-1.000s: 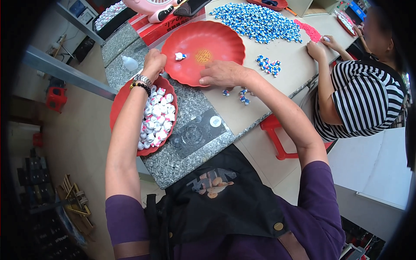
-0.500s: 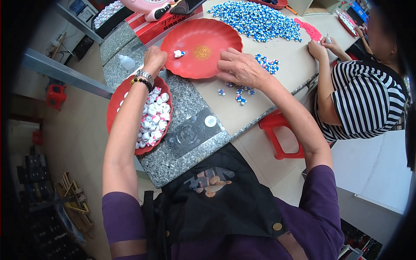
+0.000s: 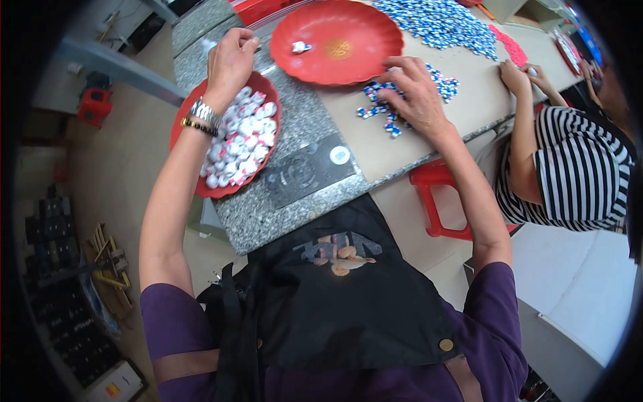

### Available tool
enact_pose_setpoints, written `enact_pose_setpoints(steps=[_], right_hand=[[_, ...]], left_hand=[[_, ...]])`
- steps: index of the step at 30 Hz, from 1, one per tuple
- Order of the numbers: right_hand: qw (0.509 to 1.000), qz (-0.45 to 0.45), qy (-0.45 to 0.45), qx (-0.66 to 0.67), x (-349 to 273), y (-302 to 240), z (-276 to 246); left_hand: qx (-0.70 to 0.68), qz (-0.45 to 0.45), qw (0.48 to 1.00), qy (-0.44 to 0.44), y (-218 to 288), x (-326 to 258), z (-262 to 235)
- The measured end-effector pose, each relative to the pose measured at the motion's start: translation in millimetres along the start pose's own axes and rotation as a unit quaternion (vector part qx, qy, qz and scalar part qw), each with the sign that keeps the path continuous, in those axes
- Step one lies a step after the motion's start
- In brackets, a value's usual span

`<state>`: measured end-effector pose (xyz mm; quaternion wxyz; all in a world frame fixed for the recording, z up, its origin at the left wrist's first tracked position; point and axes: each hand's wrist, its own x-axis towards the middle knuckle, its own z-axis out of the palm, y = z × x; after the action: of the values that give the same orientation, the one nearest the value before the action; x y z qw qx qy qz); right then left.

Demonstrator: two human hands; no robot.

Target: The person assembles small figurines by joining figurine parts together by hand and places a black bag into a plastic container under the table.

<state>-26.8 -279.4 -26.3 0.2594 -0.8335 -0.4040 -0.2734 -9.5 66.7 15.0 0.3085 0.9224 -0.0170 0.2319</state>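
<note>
Blue-and-white small rounded pieces (image 3: 447,86), upper frame right of centre, look light and hard, best side-pinched; right grip (image 3: 420,97) half-parted, apparently unladen, left grip (image 3: 230,63) curled, contents indiscernible.

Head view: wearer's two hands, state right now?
Left hand: fingers bent; can't tell whether it holds anything.
Right hand: open, fingers spread over small blue-and-white pieces; no held piece visible.
</note>
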Motion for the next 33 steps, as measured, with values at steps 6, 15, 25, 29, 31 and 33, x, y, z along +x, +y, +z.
enact_pose_setpoints(steps=[6, 15, 25, 29, 31, 33], right_hand=[[0.994, 0.032, -0.1, -0.005, -4, -36, 8], [0.979, 0.004, -0.186, -0.084, 1, -62, 24], [0.885, 0.359, 0.0, 0.297, -1, -84, 14], [0.764, 0.455, 0.027, 0.457, -10, -98, 9], [0.722, 0.483, 0.03, 0.494, -13, -105, 6], [0.699, 0.501, 0.031, 0.509, -15, -110, 3]], left_hand=[[0.056, 0.066, 0.996, -0.038, 16, -96, -67], [0.074, 0.167, 0.972, -0.148, 5, -143, -82], [0.092, 0.236, 0.949, -0.188, -7, -135, -76], [0.089, 0.273, 0.945, -0.157, -10, -141, -74], [0.094, 0.293, 0.942, -0.138, -11, -142, -73], [0.081, 0.268, 0.946, -0.161, -12, -142, -72]])
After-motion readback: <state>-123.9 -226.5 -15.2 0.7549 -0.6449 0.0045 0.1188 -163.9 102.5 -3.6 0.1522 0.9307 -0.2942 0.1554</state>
